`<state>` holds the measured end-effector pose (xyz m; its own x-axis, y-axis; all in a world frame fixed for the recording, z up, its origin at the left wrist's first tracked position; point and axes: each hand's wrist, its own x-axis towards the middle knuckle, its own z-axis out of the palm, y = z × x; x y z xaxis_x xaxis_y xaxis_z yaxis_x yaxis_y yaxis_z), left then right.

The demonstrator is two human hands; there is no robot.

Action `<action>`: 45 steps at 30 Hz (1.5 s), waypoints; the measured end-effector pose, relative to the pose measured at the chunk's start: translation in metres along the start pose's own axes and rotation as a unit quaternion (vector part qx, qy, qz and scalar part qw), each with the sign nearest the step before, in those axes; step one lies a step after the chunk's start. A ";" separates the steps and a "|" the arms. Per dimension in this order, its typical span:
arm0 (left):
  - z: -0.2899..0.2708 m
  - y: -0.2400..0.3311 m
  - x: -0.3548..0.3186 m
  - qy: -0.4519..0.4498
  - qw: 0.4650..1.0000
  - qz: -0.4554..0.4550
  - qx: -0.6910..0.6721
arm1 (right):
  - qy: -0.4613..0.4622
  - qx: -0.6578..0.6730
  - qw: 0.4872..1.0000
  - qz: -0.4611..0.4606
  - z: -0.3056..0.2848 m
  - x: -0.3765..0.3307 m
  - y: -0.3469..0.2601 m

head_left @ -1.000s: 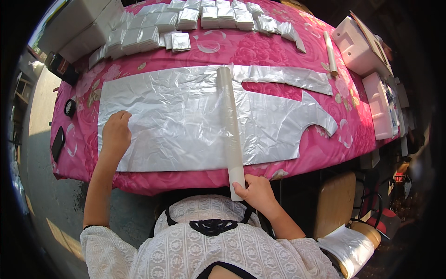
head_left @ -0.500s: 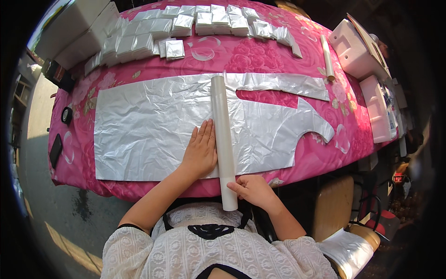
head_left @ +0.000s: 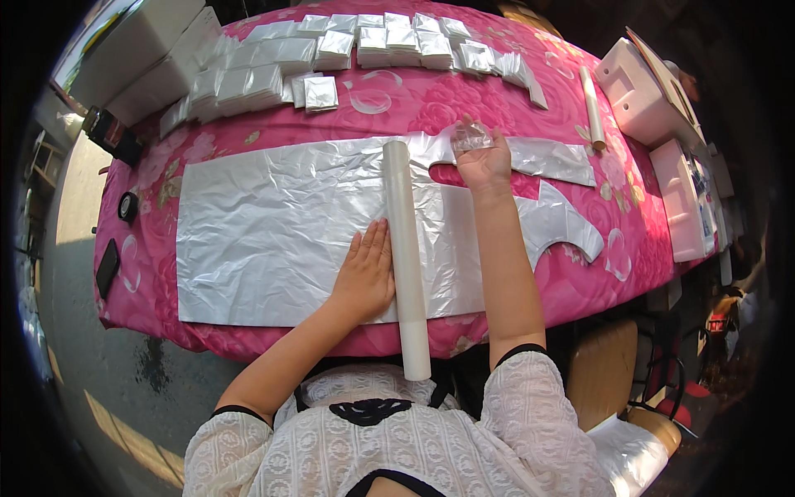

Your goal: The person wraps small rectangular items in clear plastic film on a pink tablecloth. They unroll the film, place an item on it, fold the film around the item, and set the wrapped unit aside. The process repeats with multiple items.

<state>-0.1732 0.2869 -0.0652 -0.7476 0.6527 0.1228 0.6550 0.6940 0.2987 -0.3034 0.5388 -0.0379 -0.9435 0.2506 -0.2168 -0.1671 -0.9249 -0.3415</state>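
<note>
A shiny silvery-white disposable plastic apron [head_left: 265, 240] lies spread on the table, with a long opening and a curved cutout toward its right end. Across its middle rests a pale roll-like tube [head_left: 407, 265], its near end jutting past the table edge. My left hand [head_left: 367, 273] lies flat on the apron, fingers outstretched against the tube's left side. Over the far part of the apron, my right hand [head_left: 484, 161] is turned palm up, its fingers curled around crinkled see-through plastic film [head_left: 472, 137]. Whether that film belongs to the apron, I cannot tell.
Stacks of folded silvery packets [head_left: 248, 83] line the far side of the pink flowered tablecloth [head_left: 397, 103]. A second tube [head_left: 593, 108] lies at far right, beside white foam boxes [head_left: 633, 87]. At left are a tape roll [head_left: 127, 206] and a dark phone [head_left: 108, 265]. A wooden chair [head_left: 604, 364] stands lower right.
My right hand has left the tube's near end and reached forward to the apron's far side, where it now holds film. My left hand stays beside the tube. The whole view has shifted slightly.
</note>
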 end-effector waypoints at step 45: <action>-0.099 -0.092 -0.127 0.192 0.858 -0.160 -0.448 | -0.497 -0.818 0.263 -0.117 0.016 -0.174 0.098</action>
<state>-0.1498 0.1103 -0.0144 -0.9672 0.2048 0.1499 0.1903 0.1945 0.9623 -0.1597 0.3996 -0.0195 -0.7061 -0.7062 0.0526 -0.6750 0.6487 -0.3517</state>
